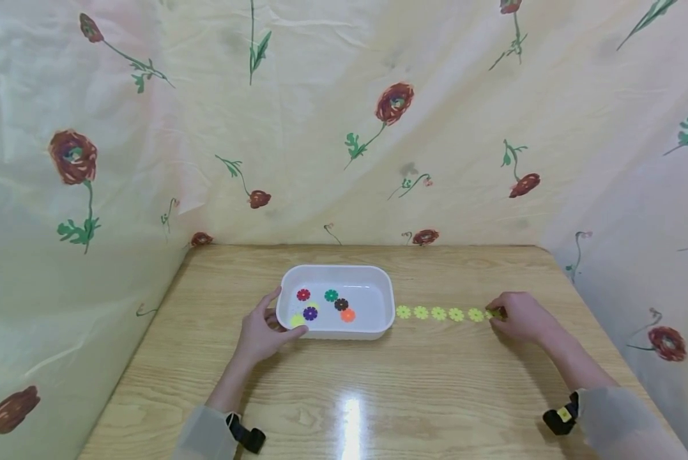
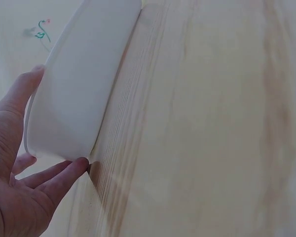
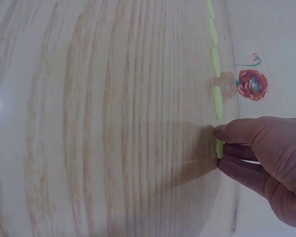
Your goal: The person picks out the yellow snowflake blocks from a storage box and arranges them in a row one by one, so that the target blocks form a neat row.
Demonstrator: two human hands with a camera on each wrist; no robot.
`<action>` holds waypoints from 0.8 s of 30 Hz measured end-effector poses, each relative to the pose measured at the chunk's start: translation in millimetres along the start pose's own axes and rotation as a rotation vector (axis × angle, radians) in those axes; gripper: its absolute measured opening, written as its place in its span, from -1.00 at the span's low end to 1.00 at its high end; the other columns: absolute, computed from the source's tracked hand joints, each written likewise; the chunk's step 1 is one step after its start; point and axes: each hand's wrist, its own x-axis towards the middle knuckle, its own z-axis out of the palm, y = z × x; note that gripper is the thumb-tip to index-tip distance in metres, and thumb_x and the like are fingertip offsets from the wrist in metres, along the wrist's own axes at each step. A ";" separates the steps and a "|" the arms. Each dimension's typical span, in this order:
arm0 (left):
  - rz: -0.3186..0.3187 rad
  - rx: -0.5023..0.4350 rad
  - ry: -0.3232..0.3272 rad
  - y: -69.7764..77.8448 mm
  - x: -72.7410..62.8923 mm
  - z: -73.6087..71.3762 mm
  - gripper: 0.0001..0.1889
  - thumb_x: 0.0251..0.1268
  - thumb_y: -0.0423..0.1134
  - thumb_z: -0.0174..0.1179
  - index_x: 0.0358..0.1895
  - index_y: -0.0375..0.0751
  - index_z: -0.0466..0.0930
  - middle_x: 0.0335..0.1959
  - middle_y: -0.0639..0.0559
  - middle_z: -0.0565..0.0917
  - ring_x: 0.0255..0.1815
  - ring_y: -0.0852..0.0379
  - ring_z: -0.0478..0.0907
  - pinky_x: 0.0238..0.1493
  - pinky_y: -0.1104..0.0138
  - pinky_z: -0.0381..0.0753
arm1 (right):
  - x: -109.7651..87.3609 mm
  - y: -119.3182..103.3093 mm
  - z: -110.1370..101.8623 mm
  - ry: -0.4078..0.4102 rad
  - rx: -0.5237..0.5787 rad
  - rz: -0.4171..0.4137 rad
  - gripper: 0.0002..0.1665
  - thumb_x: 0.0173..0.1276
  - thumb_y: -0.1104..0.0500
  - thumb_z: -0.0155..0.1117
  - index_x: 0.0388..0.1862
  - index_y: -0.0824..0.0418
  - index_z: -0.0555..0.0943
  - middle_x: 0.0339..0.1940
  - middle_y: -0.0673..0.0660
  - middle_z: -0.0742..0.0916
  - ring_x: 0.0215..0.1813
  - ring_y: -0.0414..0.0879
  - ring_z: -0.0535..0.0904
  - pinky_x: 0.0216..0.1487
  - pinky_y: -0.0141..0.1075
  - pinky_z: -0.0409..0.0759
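Note:
My left hand point(image 1: 261, 331) grips the left end of a white plastic tub point(image 1: 344, 334), thumb on the near rim and fingers round its end. In the left wrist view, the fingertips point(image 2: 81, 164) lie at the tub's lower corner. Inside the tub lie several flower-shaped discs: red, green, dark brown, purple, an orange disc point(image 1: 347, 315) and yellow ones. My right hand point(image 1: 519, 317) pinches a yellow flower disc point(image 3: 219, 148) down at the tabletop. It is at the right end of a straight row of yellow flower discs point(image 1: 438, 314) running from the tub's right side.
The wooden table point(image 1: 424, 383) carries the tub and the row. A cloth with printed flowers point(image 1: 321, 128) hangs behind the table and along both sides. Light glares off the tabletop near the front.

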 end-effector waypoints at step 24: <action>0.016 0.000 0.004 -0.8 0.2 0.1 0.13 -0.02 -0.01 0.72 0.66 -0.01 0.26 0.22 -0.23 0.74 0.20 -0.14 0.76 0.14 0.13 0.82 | 45.7 -48.7 -52.3 0.104 -0.003 -0.113 -0.74 0.36 0.27 0.49 -0.02 0.37 0.79 -0.15 0.28 0.85 -0.19 0.09 0.78 -0.13 0.05 0.80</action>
